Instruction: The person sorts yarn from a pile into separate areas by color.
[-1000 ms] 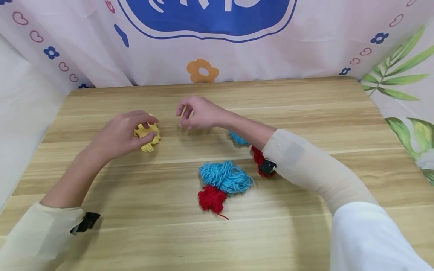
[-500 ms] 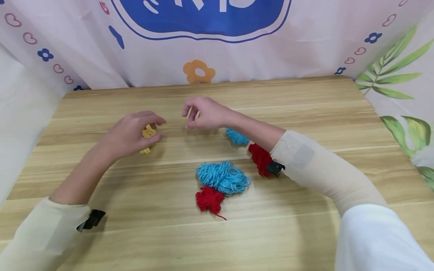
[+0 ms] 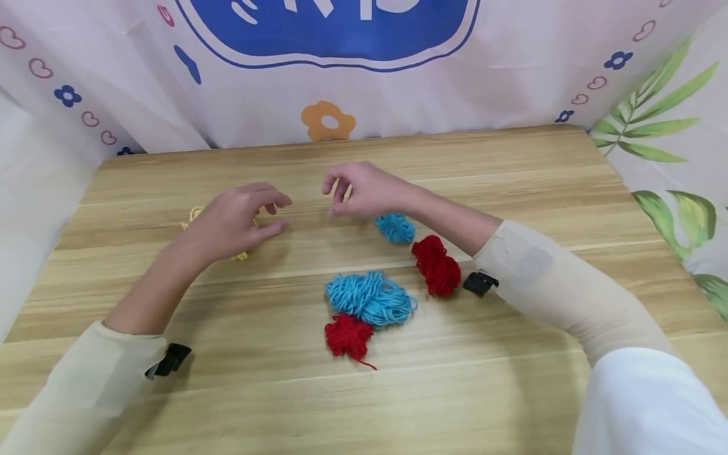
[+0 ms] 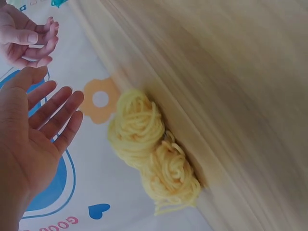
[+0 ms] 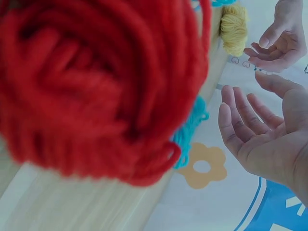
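Note:
In the head view my left hand (image 3: 239, 218) hovers over a yellow yarn bundle (image 4: 137, 127), hiding most of it. The left wrist view shows that bundle as two twisted lobes, apart from the relaxed, empty fingers. Across a short gap, my right hand (image 3: 366, 189) holds nothing, its fingers loosely bent in front of the left. Just beyond its wrist and below lies a small blue yarn bundle (image 3: 395, 227). Nearer me is a red skein (image 3: 436, 265), which looms large and blurred in the right wrist view.
A larger blue skein (image 3: 372, 298) lies mid-table, a small red bundle (image 3: 348, 336) with a loose tail against its near side. Wood-grain table (image 3: 273, 404) meets a printed cloth (image 3: 256, 114) at its back edge. Black wrist cameras sit on both sleeves.
Both hands have shifted right, the left now covering more of the yellow bundle. The right forearm has uncovered the red skein and the small blue bundle. The view has drifted slightly.

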Demonstrator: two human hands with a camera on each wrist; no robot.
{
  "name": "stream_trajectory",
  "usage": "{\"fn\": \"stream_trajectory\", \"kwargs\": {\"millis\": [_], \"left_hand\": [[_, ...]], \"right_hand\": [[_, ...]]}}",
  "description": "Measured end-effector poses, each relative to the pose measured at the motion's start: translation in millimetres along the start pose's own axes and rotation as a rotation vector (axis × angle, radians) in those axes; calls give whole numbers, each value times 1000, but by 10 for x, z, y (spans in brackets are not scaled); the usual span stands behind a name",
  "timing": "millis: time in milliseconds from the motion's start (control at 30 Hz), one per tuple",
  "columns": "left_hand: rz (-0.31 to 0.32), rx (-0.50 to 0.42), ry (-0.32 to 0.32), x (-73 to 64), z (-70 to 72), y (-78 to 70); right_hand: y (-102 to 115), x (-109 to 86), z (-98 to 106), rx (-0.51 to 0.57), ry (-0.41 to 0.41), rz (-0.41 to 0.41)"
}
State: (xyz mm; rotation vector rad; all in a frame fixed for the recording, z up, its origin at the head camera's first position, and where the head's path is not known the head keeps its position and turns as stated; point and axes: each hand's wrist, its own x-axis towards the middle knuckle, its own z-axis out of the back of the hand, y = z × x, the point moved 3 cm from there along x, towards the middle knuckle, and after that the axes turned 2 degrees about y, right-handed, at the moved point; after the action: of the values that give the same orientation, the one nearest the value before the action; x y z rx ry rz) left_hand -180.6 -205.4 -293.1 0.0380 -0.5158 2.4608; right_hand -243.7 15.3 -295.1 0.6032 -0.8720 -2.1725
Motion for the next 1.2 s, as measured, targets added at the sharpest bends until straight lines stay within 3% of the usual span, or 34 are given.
{"fn": "stream_trajectory", "kwargs": {"millis": [667,1200], "left_hand": [[-7,-22,18,149,-57,-127],[-8,-21,40,218,-115,-181]], "right_hand": [[-267,-311,174,-72,-10,-56],[-437,-380,202,-126,-7,-56]]}}
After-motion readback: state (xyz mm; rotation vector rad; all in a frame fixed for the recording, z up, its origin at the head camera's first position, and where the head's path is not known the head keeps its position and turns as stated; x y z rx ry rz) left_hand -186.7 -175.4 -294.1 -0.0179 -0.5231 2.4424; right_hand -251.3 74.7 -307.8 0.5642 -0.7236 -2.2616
